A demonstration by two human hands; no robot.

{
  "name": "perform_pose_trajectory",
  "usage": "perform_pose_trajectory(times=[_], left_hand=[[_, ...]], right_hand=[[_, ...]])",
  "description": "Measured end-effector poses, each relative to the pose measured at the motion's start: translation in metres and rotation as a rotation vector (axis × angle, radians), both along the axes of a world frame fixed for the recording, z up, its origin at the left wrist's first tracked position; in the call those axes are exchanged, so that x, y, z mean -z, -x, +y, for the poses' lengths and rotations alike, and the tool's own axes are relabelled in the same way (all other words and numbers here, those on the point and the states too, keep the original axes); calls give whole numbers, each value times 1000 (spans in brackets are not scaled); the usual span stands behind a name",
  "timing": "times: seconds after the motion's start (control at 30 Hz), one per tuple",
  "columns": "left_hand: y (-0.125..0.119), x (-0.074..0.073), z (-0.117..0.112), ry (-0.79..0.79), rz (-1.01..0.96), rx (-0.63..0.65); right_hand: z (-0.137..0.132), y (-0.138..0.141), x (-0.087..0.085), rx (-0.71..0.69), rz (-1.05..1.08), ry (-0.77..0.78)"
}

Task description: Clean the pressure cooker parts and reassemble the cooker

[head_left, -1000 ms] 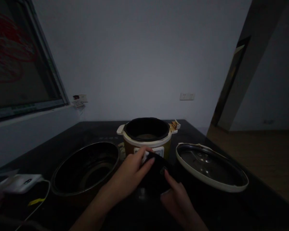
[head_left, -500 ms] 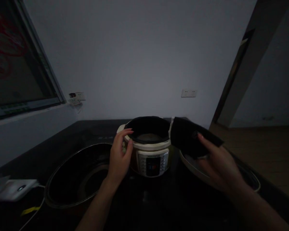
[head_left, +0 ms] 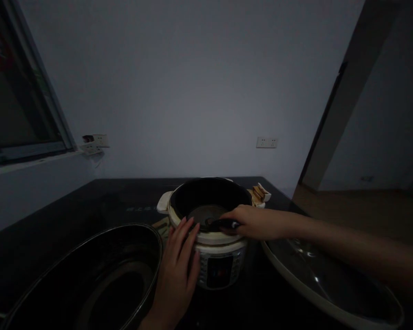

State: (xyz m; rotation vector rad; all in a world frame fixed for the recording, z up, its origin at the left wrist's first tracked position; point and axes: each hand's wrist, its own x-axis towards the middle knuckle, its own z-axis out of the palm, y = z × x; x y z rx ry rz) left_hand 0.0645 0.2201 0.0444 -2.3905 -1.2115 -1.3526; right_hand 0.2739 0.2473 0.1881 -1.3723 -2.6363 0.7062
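Observation:
A white electric pressure cooker (head_left: 239, 245) stands lidless in the middle, its dark inner pot (head_left: 209, 192) showing. My right hand (head_left: 246, 222) reaches in from the right over the front rim. Its fingers are closed on a black cloth (head_left: 223, 224), now bunched small and partly hidden in the dim light. Against the cooker's front left rim lies my left hand (head_left: 181, 261), fingers stretched out and apart, holding nothing.
A large black pan (head_left: 160, 243) sits to the left, close by my left forearm. At right a glass lid (head_left: 316, 279) lies under my right arm. Behind the dark tabletop (head_left: 124, 192) rises a wall with a socket (head_left: 266, 142).
My right hand has carried the black cloth leftward from beside the cooker to its front rim. My left hand has shifted down along the rim. The view has moved closer.

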Motion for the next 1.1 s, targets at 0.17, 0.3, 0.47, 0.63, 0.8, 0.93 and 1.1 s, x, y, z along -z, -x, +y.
perform_pose_trajectory(times=[0.17, 0.3, 0.47, 0.63, 0.8, 0.93, 1.1], left_hand=[[4, 5, 2, -88, 83, -47], [4, 5, 3, -126, 120, -59], [7, 8, 4, -107, 160, -58], [3, 12, 3, -74, 115, -53], [-5, 12, -1, -10, 22, -76], [0, 11, -1, -28, 102, -49], [4, 9, -3, -17, 138, -50]], right_hand=[[22, -9, -22, 70, -229, 159], [43, -6, -28, 120, -301, 282], [63, 7, -6, 26, -245, 508], [71, 19, 36, 74, 18, 684], [69, 45, 59, 166, 362, 622], [68, 75, 57, 336, 345, 596], [71, 90, 55, 338, 392, 540]])
